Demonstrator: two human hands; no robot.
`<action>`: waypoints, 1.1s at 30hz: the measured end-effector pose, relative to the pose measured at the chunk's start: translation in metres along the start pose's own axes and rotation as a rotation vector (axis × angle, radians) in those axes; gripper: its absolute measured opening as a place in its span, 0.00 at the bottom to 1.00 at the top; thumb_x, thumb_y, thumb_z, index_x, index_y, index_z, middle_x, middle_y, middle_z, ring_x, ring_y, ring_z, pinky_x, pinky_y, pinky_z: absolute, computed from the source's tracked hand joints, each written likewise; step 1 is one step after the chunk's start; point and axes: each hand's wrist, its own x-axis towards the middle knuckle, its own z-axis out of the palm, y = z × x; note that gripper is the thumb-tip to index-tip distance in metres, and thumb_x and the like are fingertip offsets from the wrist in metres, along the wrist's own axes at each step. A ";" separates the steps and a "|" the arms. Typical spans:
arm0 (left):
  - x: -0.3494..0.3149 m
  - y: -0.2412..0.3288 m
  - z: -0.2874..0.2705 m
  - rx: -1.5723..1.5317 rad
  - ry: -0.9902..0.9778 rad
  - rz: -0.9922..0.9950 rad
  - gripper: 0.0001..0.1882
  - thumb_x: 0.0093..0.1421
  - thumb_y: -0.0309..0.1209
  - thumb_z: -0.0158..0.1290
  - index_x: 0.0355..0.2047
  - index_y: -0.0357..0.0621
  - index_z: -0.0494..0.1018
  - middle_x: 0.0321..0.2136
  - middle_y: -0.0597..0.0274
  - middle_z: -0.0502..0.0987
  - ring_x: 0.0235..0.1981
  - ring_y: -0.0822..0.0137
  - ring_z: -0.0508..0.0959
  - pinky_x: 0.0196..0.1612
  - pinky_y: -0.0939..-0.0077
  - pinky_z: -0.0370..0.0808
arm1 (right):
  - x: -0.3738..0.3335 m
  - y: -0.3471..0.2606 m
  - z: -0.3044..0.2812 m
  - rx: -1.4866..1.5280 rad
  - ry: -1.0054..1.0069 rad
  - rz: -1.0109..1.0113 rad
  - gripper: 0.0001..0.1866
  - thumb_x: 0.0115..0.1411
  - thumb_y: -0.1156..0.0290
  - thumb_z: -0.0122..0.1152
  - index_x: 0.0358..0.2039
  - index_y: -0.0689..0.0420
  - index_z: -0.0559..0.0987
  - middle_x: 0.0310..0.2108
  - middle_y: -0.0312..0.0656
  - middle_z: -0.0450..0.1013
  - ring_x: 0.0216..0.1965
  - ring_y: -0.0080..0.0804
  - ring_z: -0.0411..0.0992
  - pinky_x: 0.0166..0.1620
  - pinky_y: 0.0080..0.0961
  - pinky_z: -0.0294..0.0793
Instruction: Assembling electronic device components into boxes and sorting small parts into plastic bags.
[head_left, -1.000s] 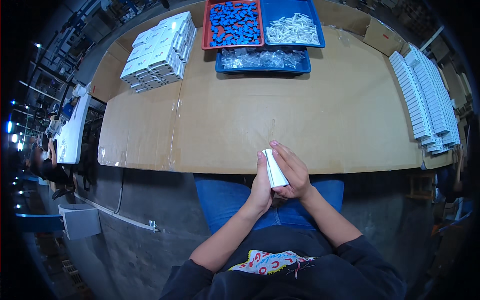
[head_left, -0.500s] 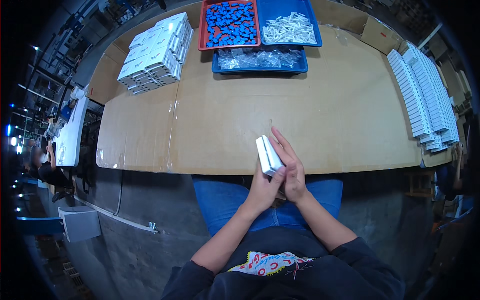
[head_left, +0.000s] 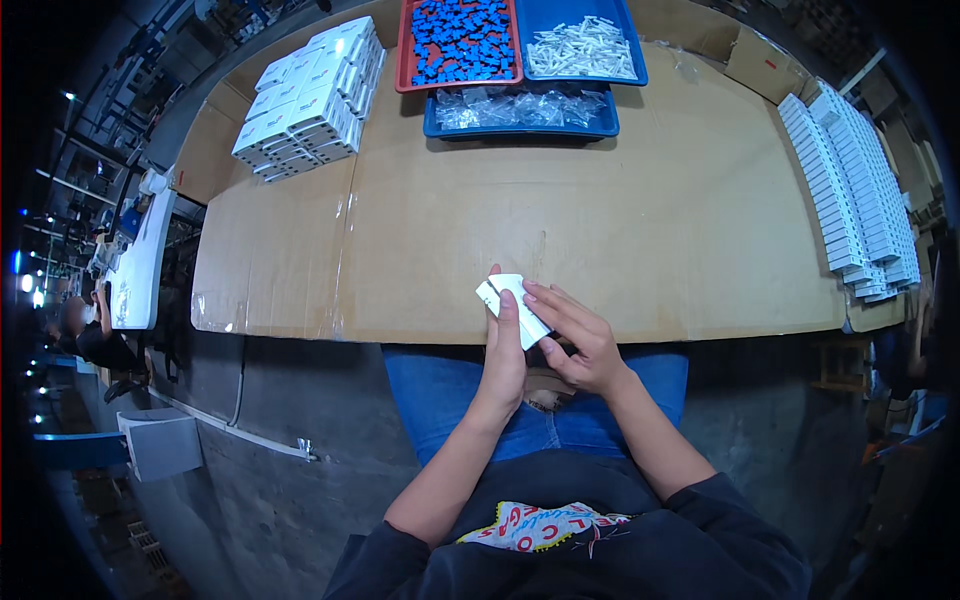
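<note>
Both of my hands hold a small white box [head_left: 511, 283] above the table's near edge. A narrow strip of it sticks out at an angle along its left side. My left hand [head_left: 505, 368] grips it from below and the left, the thumb lying on its upper face. From the right, my right hand [head_left: 588, 350] presses its fingertips on the box's top edge and its thumb near the lower corner. The box's underside is hidden by my left hand. I cannot tell whether anything is inside it.
The cardboard-covered table [head_left: 600, 235] carries stacked white boxes [head_left: 310, 105] at far left and rows of white boxes [head_left: 850, 190] at right. At the back are a red tray [head_left: 404, 70] of blue parts, a blue tray [head_left: 643, 70] of white pieces and a lower blue tray [head_left: 520, 133] of clear bags.
The box has turned from edge-up to broad face up and shifted slightly left. My right hand's fingers have moved from beside it onto its top edge, and my left thumb now lies across its face.
</note>
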 end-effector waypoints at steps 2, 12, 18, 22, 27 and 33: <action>0.003 -0.006 -0.003 -0.011 0.020 -0.003 0.36 0.78 0.61 0.31 0.77 0.54 0.51 0.60 0.58 0.70 0.60 0.67 0.72 0.61 0.67 0.72 | 0.004 -0.007 0.003 -0.011 0.013 -0.015 0.30 0.60 0.71 0.62 0.64 0.68 0.75 0.63 0.62 0.73 0.65 0.58 0.73 0.68 0.47 0.69; -0.003 -0.003 0.007 -0.043 0.086 0.029 0.36 0.78 0.62 0.32 0.72 0.48 0.57 0.56 0.61 0.71 0.55 0.71 0.73 0.56 0.73 0.72 | 0.003 -0.004 0.005 -0.017 0.044 -0.035 0.27 0.60 0.73 0.65 0.60 0.68 0.77 0.60 0.58 0.77 0.60 0.53 0.78 0.61 0.40 0.78; -0.001 -0.009 0.002 -0.018 0.100 0.001 0.35 0.77 0.63 0.34 0.63 0.45 0.65 0.47 0.65 0.74 0.46 0.76 0.75 0.48 0.76 0.75 | 0.004 -0.008 0.003 -0.078 0.026 -0.038 0.27 0.61 0.74 0.63 0.60 0.68 0.77 0.59 0.58 0.77 0.58 0.52 0.79 0.58 0.40 0.81; -0.001 -0.009 0.004 -0.029 0.118 -0.023 0.35 0.77 0.63 0.34 0.61 0.45 0.66 0.44 0.67 0.74 0.42 0.77 0.75 0.45 0.77 0.75 | -0.002 -0.007 0.013 -0.098 0.072 -0.044 0.26 0.64 0.76 0.58 0.63 0.70 0.74 0.58 0.60 0.77 0.54 0.54 0.81 0.56 0.39 0.81; -0.002 -0.006 0.013 0.064 0.154 0.074 0.32 0.77 0.61 0.38 0.59 0.46 0.67 0.40 0.67 0.74 0.39 0.77 0.75 0.42 0.78 0.75 | -0.007 -0.004 0.015 -0.105 0.119 -0.010 0.24 0.70 0.72 0.53 0.63 0.71 0.73 0.56 0.61 0.78 0.46 0.53 0.83 0.49 0.38 0.83; -0.011 0.000 0.017 -0.036 0.149 0.006 0.29 0.78 0.56 0.38 0.60 0.42 0.66 0.41 0.65 0.72 0.42 0.75 0.72 0.46 0.77 0.72 | -0.010 -0.007 0.025 -0.169 0.163 -0.044 0.22 0.71 0.72 0.53 0.61 0.72 0.75 0.54 0.61 0.79 0.47 0.53 0.83 0.48 0.39 0.84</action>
